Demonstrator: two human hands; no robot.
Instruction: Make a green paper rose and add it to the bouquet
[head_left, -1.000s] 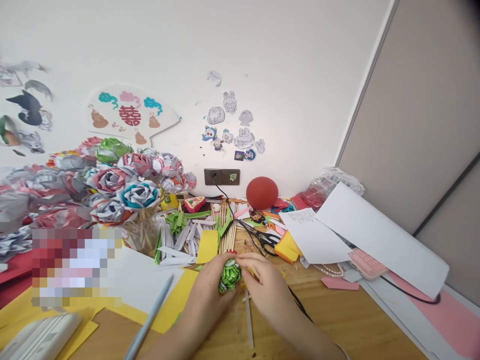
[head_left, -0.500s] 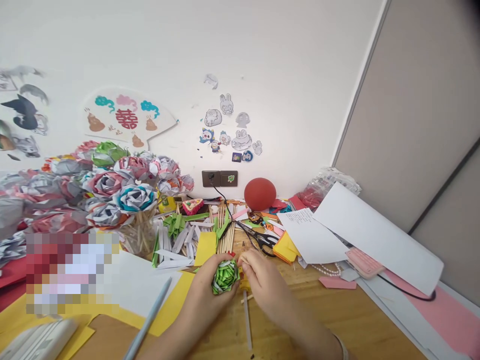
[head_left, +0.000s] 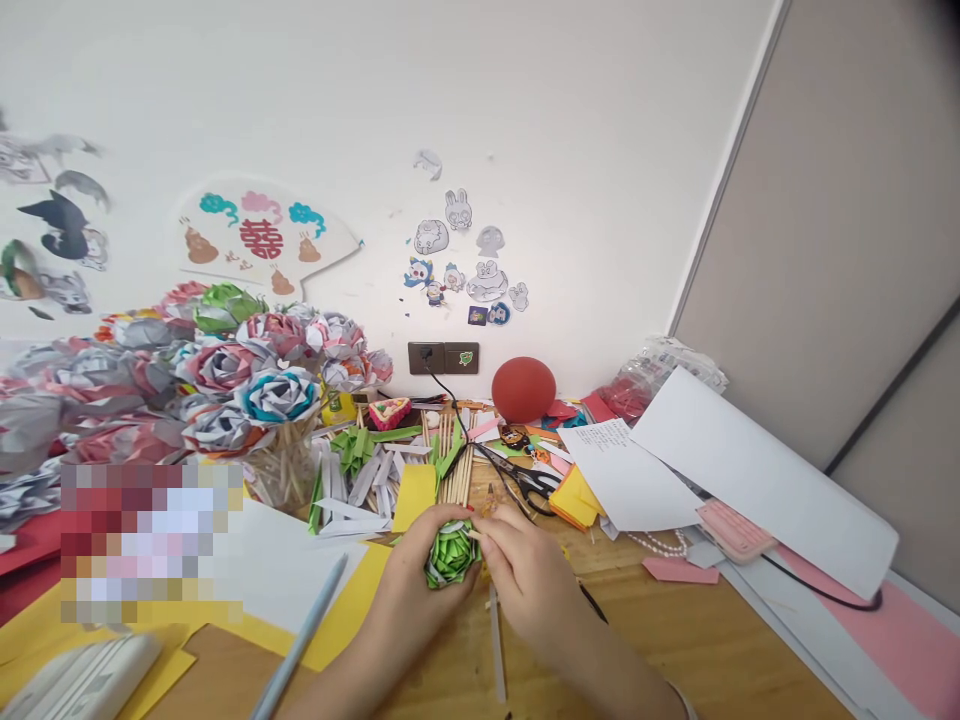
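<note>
My left hand point(head_left: 407, 572) is wrapped round a green and white folded-paper flower point(head_left: 451, 556), its petals facing up toward me. My right hand point(head_left: 529, 570) has thumb and fingers pinched on a thin pale wooden stick point(head_left: 475, 536). The short end of the stick that shows lies at the flower's right edge, against the petals as far as I can tell. The rest of the stick is hidden by the fingers. Below both hands a narrow white paper strip point(head_left: 497, 650) lies on the wooden table point(head_left: 622, 650).
Finished paper flowers point(head_left: 276, 397) crowd the left side. Behind my hands are folded paper strips point(head_left: 365, 478), wooden sticks point(head_left: 456, 480), black scissors point(head_left: 536, 490) and a red balloon point(head_left: 523, 390). White sheets point(head_left: 765, 475) and a pink calculator-like device point(head_left: 735, 527) lie right.
My right hand has moved left, bringing the stick's end onto the flower's right edge. The left hand keeps its hold on the flower. The whole view has shifted slightly.
</note>
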